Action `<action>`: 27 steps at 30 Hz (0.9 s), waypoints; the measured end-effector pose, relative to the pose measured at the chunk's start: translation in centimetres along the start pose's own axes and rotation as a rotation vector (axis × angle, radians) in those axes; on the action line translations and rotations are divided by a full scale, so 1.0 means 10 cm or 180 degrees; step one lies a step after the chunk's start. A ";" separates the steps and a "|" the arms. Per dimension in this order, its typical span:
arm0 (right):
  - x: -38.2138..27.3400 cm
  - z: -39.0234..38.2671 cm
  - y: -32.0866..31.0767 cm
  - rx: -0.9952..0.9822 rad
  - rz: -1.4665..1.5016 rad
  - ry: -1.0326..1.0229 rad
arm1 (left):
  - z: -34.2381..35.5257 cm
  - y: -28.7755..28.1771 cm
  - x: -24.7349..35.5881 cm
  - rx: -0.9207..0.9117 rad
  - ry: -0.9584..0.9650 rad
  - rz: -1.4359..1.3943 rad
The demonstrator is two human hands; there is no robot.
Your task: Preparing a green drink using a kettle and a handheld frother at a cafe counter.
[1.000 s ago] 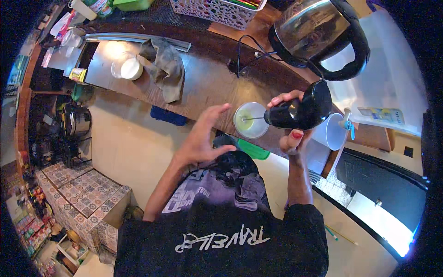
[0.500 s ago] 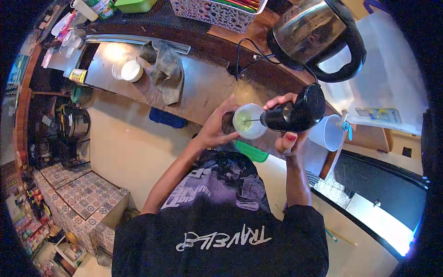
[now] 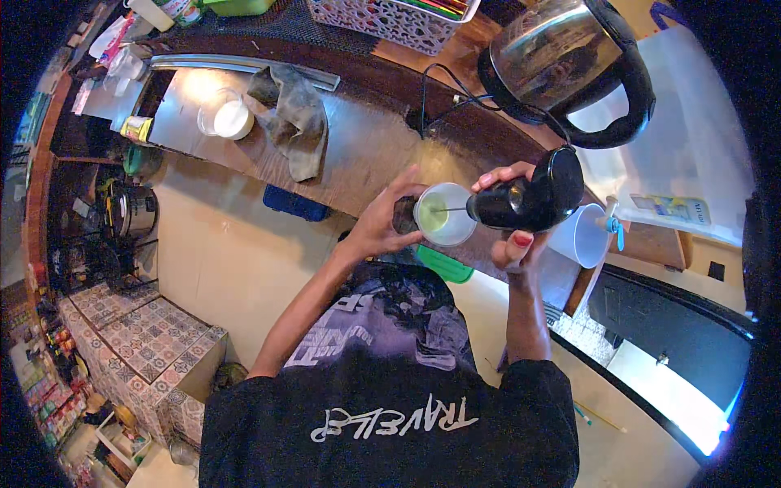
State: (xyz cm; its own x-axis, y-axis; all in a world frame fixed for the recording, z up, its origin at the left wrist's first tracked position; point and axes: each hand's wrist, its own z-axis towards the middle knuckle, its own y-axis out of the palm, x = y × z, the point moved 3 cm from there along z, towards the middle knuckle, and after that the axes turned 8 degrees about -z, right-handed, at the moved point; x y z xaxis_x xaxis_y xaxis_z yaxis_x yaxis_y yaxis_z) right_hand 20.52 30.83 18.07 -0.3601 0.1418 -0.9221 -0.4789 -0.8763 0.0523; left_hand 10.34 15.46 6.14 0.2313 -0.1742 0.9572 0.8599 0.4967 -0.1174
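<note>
1. Basically one view, head, looking down. Clock centred on the clear cup (image 3: 460,231), which is at the near edge of the bench (image 3: 366,163), pale yellow-green liquid (image 3: 433,219) inside. Base hidden, so can't tell if it's resting there.
2. Left hand (image 3: 384,215) at 9 o'clock: thumb and fingers in a wide C, holding the cup's side. Likely so it can't skate off; palm stands away from it, mouth unblocked.
3. Right hand (image 3: 521,249) at 3: wrapped round the black handheld mixer (image 3: 529,199), fingers far side, thumb near side. Nose points to 9 so the thin rod (image 3: 457,210) reaches into the cup. Side-on hold presumably lets me see in.
4. Black cord (image 3: 424,98) loops at 12, clear of the cup mouth. Which appliance it feeds, can't tell.
5. Steel kettle (image 3: 553,49) at 1, translucent tub (image 3: 582,240) at 3 past the mixer, grey cloth (image 3: 293,122) and white-filled container (image 3: 233,122) at 10. All apart from the cup; I reckon that gives both wrists room.
</note>
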 end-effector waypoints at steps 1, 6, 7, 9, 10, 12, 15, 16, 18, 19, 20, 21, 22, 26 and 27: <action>-0.01 -0.01 0.00 0.0032 0.0022 -0.0029 | 0.00 0.01 0.01 0.0003 -0.0002 -0.0002; -0.03 -0.04 0.07 0.0093 0.0345 0.0129 | 0.01 0.02 0.00 0.0063 0.0023 -0.0052; -0.03 -0.04 0.07 0.0103 0.0251 0.0110 | 0.01 0.02 -0.01 0.0059 0.0021 -0.0062; -0.04 -0.02 0.07 0.0160 0.0303 0.0123 | 0.00 0.03 -0.03 0.0075 0.0019 -0.0299; -0.05 -0.02 0.06 0.0180 0.0320 0.0128 | 0.00 0.02 -0.03 0.0074 0.0016 -0.0301; -0.07 -0.03 0.02 0.0144 0.0267 0.0183 | 0.01 0.02 -0.01 0.0011 -0.0077 -0.0606; -0.08 -0.04 0.00 0.0251 0.0177 0.0238 | 0.01 0.00 0.00 0.0027 0.0049 -0.0592; -0.08 -0.04 0.00 0.0289 0.0151 0.0254 | 0.00 0.00 -0.03 0.0031 0.0041 -0.0602; -0.15 -0.03 0.03 0.0299 -0.0126 0.0189 | -0.01 -0.01 -0.07 -0.0073 0.0056 -0.0297; -0.16 -0.02 0.04 0.0303 -0.0217 0.0168 | -0.01 -0.01 -0.08 -0.0073 0.0054 -0.0298; -0.17 -0.03 0.04 0.0338 -0.0038 0.0079 | 0.00 -0.01 -0.09 -0.0066 0.0107 -0.0255; -0.17 -0.04 0.02 0.0359 0.0049 0.0037 | 0.00 0.00 -0.09 -0.0059 0.0159 -0.0211; -0.18 -0.04 0.01 0.0376 0.0137 -0.0006 | -0.01 0.00 -0.10 -0.0063 0.0158 -0.0217; -0.21 -0.06 -0.04 0.0160 -0.0086 -0.0347 | -0.01 0.00 -0.12 -0.0070 -0.0031 -0.0148; -0.23 -0.07 -0.05 0.0126 -0.0110 -0.0497 | -0.01 0.00 -0.11 -0.0075 -0.0019 -0.0098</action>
State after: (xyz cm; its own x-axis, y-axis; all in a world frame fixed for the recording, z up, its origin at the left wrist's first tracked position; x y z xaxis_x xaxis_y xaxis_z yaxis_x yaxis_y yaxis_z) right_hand 22.11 30.66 19.89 -0.4615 0.2441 -0.8529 -0.5232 -0.8513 0.0395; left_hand 10.16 15.59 5.03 0.2018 -0.1840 0.9620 0.8771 0.4711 -0.0939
